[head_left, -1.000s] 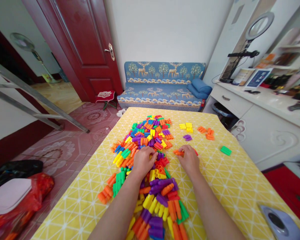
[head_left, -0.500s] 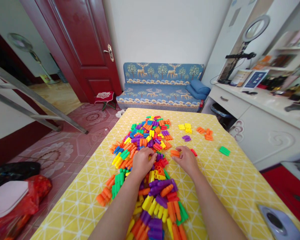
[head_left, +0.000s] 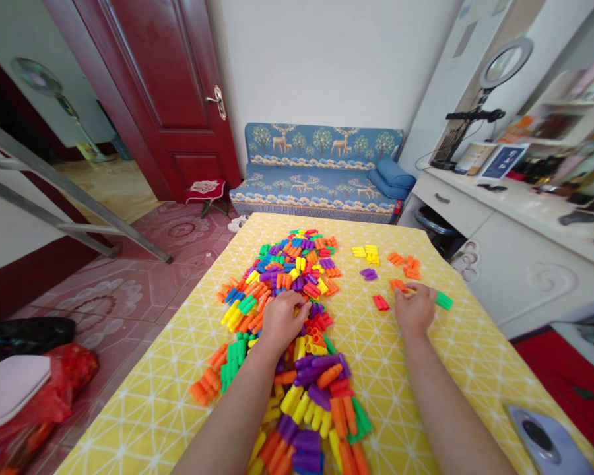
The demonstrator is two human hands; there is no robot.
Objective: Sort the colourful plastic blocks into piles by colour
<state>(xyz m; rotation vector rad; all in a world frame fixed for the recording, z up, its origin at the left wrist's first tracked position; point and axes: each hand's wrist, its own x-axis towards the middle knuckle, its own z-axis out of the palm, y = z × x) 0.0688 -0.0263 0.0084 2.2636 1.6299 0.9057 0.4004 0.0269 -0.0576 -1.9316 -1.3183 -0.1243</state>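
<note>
The fingers (head_left: 408, 290) of your right hand (head_left: 416, 313) are pinched narrow on one end of an orange piece (head_left: 398, 284); whether it touches the cloth below, you cannot tell from here. Your left hand (head_left: 282, 321) is at the right edge of the pile (head_left: 317, 371), its fingers curled inward with the thumb near them — whether they grip anything, you cannot tell.

Around your right hand lie a red piece (head_left: 381, 303) to its left and a green piece (head_left: 444, 300) just beside it on the right. Beyond it are a purple piece (head_left: 369, 274), a yellow group (head_left: 366, 253) and an orange group (head_left: 410, 266), all apart from the pile. The pile itself — red, orange, yellow, green, blue and purple — runs from near your body to the far part of the bench (head_left: 376, 356), which wears a yellow patterned cloth.

At your near right lies a flat lilac object (head_left: 549, 441). Past the bench stands a blue sofa (head_left: 317, 191), with a red door (head_left: 165, 86) to its left and a white dresser (head_left: 480, 198) to its right.
</note>
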